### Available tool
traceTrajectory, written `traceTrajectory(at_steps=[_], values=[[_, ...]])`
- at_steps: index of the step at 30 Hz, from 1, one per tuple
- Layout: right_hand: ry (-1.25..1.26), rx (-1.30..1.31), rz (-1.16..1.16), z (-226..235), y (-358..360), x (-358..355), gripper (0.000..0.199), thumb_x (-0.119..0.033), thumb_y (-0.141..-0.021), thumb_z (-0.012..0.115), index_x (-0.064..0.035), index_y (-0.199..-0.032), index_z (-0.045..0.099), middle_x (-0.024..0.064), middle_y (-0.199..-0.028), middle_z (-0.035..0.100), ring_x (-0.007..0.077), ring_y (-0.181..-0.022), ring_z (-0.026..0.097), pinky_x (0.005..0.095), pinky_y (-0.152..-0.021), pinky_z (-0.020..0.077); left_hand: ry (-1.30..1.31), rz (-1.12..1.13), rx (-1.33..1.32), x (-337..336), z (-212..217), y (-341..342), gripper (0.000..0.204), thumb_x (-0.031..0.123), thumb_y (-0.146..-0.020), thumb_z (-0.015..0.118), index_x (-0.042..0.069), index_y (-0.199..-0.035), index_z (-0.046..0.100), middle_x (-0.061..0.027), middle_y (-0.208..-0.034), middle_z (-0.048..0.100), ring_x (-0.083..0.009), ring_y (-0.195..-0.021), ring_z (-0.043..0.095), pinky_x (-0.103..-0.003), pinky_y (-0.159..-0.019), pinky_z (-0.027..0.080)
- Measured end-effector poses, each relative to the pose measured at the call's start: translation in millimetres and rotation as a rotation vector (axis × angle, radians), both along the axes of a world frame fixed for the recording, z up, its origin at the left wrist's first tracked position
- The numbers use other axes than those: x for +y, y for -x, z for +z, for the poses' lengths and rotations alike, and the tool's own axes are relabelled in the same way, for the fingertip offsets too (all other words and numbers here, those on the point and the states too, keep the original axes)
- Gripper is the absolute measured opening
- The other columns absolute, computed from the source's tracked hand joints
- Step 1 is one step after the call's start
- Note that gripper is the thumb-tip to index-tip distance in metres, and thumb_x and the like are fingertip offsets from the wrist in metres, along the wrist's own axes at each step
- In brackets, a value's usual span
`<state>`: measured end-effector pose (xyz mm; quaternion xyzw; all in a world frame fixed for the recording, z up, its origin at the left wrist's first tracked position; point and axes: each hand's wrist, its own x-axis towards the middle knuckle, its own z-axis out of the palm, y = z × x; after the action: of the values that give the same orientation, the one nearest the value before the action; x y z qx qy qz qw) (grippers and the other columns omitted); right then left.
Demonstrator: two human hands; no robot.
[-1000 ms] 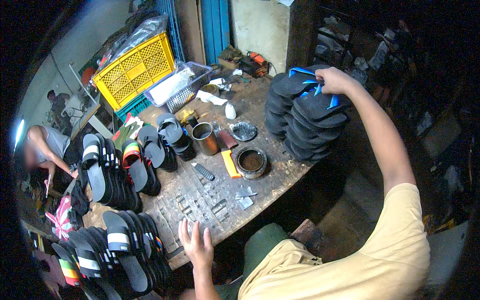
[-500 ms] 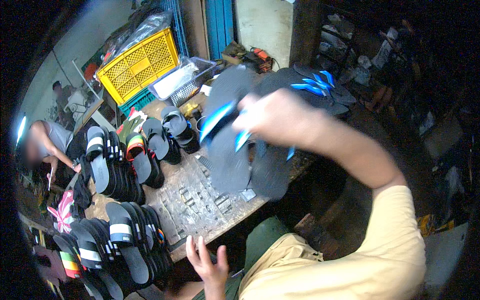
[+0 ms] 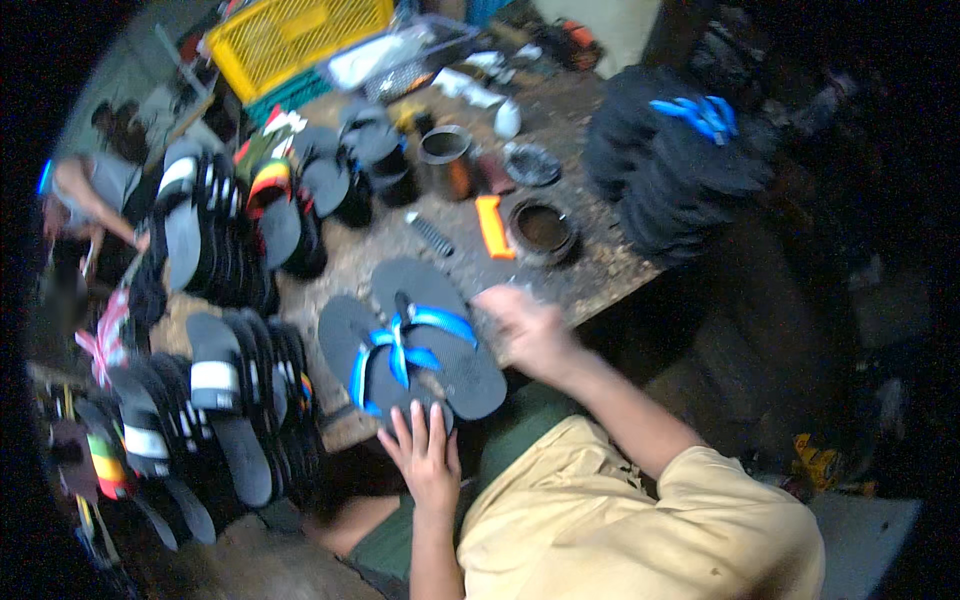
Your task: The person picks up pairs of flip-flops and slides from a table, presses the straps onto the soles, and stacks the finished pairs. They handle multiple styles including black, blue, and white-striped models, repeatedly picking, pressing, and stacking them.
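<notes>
A pair of black flip-flops with blue straps lies side by side on the worn workbench: the left flip-flop (image 3: pixel 345 325) and the right flip-flop (image 3: pixel 470 375). My left hand (image 3: pixel 425 455) rests its spread fingers on the heel of the left one, at the bench's front edge. Close beside the right flip-flop's outer edge is my right hand (image 3: pixel 535 330), blurred, its fingers stretched toward the sole with nothing visible in them. To the far right stands a pile of black flip-flops (image 3: pixel 680 180), blue straps showing on top.
Behind the pair are an orange-handled tool (image 3: pixel 493 228), a round tin (image 3: pixel 543 232), a metal can (image 3: pixel 446 160) and a small dark brush (image 3: pixel 430 233). Rows of slide sandals (image 3: pixel 215 360) line the left. A yellow crate (image 3: pixel 300 40) stands behind; another person (image 3: pixel 100 190) works far left.
The flip-flop pair has come down from my raised right hand onto the bench, nearer and to the left. My left hand has moved up onto a heel. The view has shifted.
</notes>
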<state>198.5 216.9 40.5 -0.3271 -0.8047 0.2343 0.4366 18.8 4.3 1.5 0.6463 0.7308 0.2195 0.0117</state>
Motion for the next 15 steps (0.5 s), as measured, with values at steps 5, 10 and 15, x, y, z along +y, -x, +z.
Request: traceTrajectory(at_steps=[5,10,15], values=[[0.262,-0.112,-0.156,17,-65,-3,0.034,0.007,-0.091,0.067,-0.0009,-0.123,0.069,0.0174,-0.124,0.067,0.0301,-0.107,0.069,0.0375,-0.090,0.0554,-0.041,-0.102,-0.043,22,7,14,0.059,0.013,-0.087,0.076,0.012,-0.143,0.059,-0.0171,-0.154,0.049,-0.0469,-0.149,0.032,-0.068,-0.120,0.018],[0.155,-0.644,-0.200,2,-32,4,0.033,0.000,-0.086,0.072,-0.0048,-0.119,0.071,0.0168,-0.118,0.067,0.0319,-0.099,0.070,0.0372,-0.084,0.0564,0.007,-0.118,-0.050,26,20,17,0.061,0.019,-0.086,0.077,0.013,-0.144,0.058,-0.0152,-0.153,0.049,-0.0432,-0.149,0.033,-0.068,-0.119,0.020],[0.165,-0.332,0.076,30,-12,9,0.014,-0.001,-0.084,0.076,-0.0031,-0.098,0.073,0.0121,-0.092,0.071,0.0267,-0.086,0.071,0.0362,-0.078,0.0564,0.006,-0.100,-0.022,23,35,12,0.071,0.044,-0.086,0.076,0.009,-0.144,0.055,-0.0175,-0.152,0.049,-0.0396,-0.148,0.037,-0.073,-0.116,0.014]])
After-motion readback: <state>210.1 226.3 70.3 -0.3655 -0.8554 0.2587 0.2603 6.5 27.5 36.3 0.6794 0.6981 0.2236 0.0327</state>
